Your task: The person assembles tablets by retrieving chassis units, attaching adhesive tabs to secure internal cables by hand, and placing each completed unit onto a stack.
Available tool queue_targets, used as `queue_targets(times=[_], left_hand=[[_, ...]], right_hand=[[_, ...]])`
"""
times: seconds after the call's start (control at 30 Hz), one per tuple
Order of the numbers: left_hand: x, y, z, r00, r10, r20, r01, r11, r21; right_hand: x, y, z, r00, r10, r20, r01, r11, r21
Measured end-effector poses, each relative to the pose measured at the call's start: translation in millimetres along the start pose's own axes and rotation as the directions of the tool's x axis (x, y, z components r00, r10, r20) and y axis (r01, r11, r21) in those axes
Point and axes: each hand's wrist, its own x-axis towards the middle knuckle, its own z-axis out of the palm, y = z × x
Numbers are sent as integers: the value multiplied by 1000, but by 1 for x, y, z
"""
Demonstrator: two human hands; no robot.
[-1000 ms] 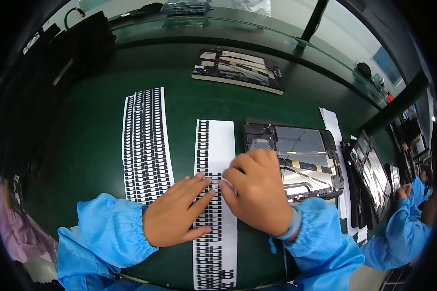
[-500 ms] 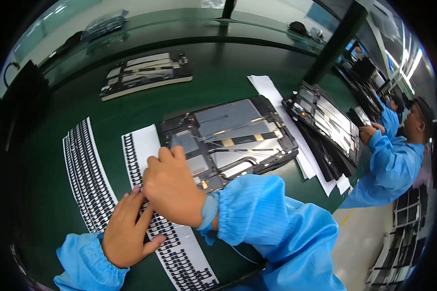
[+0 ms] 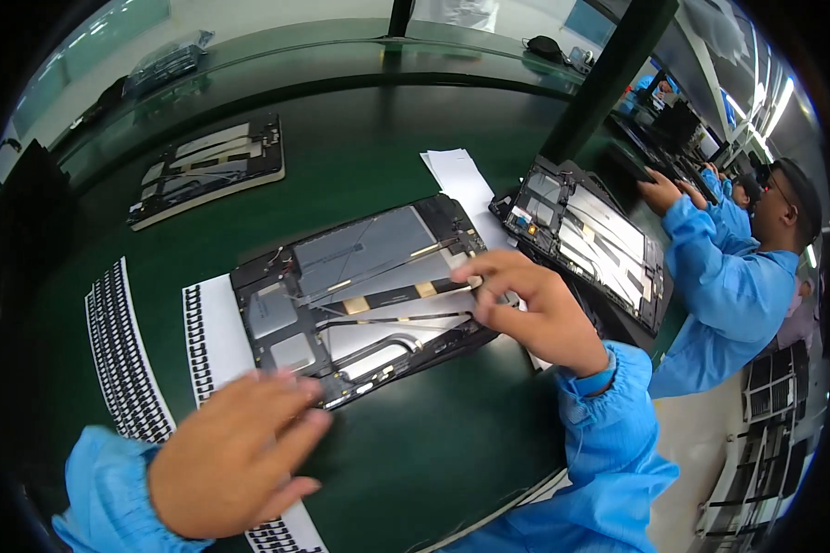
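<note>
An opened tablet (image 3: pixel 369 249) lies before me, its batteries, cables and boards exposed. At its right edge hovers my right hand (image 3: pixel 539 309), thumb and index finger drawn together; anything between the fingertips is too small to make out. My left hand (image 3: pixel 231 456) is slightly blurred, palm down with fingers stretched out, near the tablet's lower left corner. It covers part of a white sheet (image 3: pixel 223 318) that carries a column of small black stickers. To the left lies a second sheet (image 3: pixel 124 359), bearing several rows of the same black pieces.
Another opened tablet (image 3: pixel 207 170) lies at the far left. On the right, an opened tablet (image 3: pixel 586 244) rests on a dark stack, beside white papers (image 3: pixel 461 180). A dark post (image 3: pixel 609 83) rises behind it. A co-worker in a blue smock (image 3: pixel 729 286) works at the right.
My right hand has left the sticker sheet and moved right to the tablet's right edge. My left hand has lifted towards the tablet's lower left corner. The whole view has shifted.
</note>
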Motion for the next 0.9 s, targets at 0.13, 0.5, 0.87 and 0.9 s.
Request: queue_targets(times=[0.13,0.5,0.87,0.9], left_hand=[[86,-15,46,913,395,-101,-388,918,80],[109,-27,63,903,427,-50,-417,898,138],[106,-26,62,904,426,-26,-417,896,154],[110,-27,64,907,413,-81,-407,910,78]], right_hand=[[-18,23,-8,1000,26,16,-26,1000,7],[-7,34,-7,999,28,-18,-29,999,-42],[-8,34,4,998,-20,-67,12,992,-127],[-9,36,3,997,-14,-70,4,991,-135]])
